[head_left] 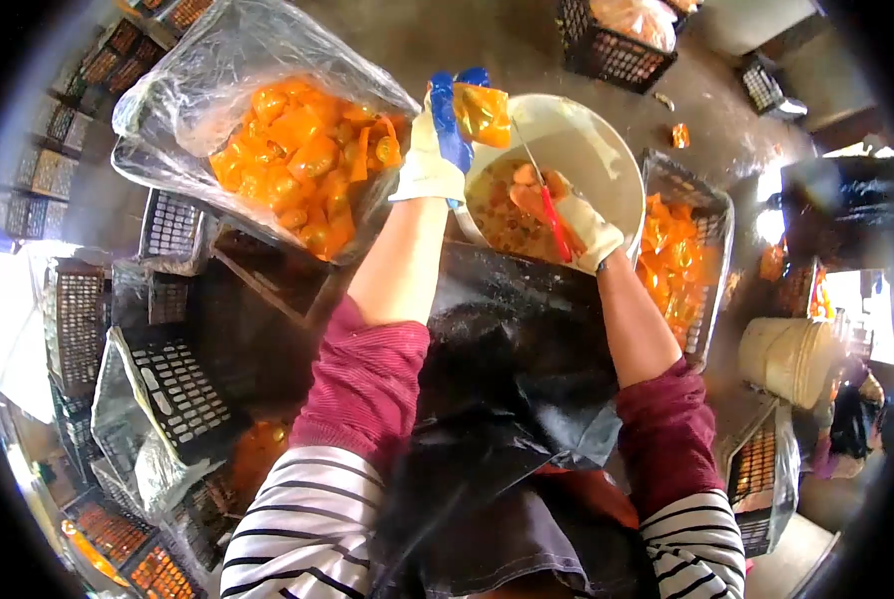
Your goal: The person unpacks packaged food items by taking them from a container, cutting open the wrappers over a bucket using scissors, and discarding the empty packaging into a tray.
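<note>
My left hand (439, 150), in a white glove with blue fingers, grips a shiny orange-yellow packet (483, 115) above the left rim of a white bucket (611, 135). My right hand (585, 228), in a pale glove, is closed around a red-handled knife (555, 215) over the bucket. Its thin blade points up toward the packet, the tip close to the packet's lower right edge; contact I cannot tell. Pinkish-orange shows at the right fingers, and whether it is glove or a held piece is unclear. Cloudy liquid with small reddish-brown pieces (507, 215) lies in the bucket.
A plastic-lined crate (157, 120) to the left holds many orange packets (297, 160). Right of the bucket, another crate (711, 225) holds more. Black crates (182, 394) crowd the left side. A pale bucket (781, 359) lies at right. One orange piece (679, 136) rests on the floor.
</note>
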{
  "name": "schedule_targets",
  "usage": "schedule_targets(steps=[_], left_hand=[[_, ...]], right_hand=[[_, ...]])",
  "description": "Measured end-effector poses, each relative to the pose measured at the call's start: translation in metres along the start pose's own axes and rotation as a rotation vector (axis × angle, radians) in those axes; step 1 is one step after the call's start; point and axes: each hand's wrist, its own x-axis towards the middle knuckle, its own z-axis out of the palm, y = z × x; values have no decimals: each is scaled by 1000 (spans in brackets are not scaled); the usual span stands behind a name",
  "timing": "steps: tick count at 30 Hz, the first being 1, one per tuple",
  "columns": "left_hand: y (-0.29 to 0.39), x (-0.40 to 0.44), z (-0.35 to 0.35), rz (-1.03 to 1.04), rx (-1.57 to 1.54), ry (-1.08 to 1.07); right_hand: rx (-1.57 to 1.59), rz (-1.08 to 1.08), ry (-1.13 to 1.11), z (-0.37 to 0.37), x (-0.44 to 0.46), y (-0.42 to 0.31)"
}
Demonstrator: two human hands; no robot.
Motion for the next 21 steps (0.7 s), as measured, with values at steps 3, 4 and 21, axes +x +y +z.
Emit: schedule_targets(steps=[3, 4, 21], left_hand=[[8, -3, 10, -13, 222, -53], [8, -6, 14, -5, 231, -55], [-15, -6, 24, -115, 328, -275]], right_hand=[[15, -1, -21, 7, -1, -9], [-96, -79, -4, 2, 5, 0], [-565, -91, 104, -26, -4, -9]])
